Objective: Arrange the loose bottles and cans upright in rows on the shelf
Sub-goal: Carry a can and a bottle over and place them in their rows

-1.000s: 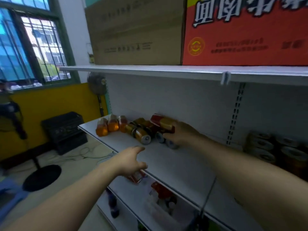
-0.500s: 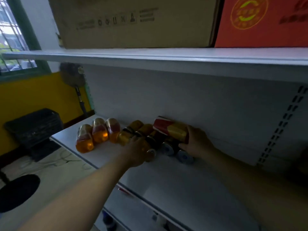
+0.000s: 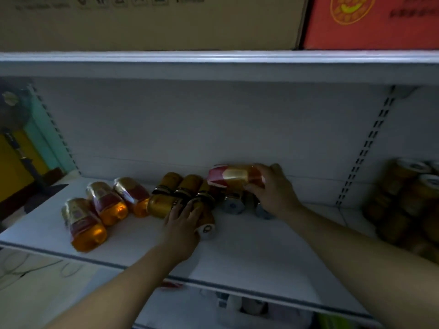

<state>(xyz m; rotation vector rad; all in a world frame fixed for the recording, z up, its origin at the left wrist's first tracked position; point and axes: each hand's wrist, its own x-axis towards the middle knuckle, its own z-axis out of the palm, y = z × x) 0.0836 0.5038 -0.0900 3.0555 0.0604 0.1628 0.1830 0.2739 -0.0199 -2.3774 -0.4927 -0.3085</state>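
Head view: the red and gold can [image 3: 234,178] lies sideways on top of other cans [image 3: 234,203] near the back of the shelf [image 3: 237,252], gripped by the right hand [image 3: 273,188]. The left hand [image 3: 183,219] presses flat on a gold can [image 3: 204,219]. Lifting could roll the cans off. Orange bottles [image 3: 104,210] lie tipped over beside them.

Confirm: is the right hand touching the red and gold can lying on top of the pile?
Touching. The head view shows the right hand wrapped around one end of the red and gold can.
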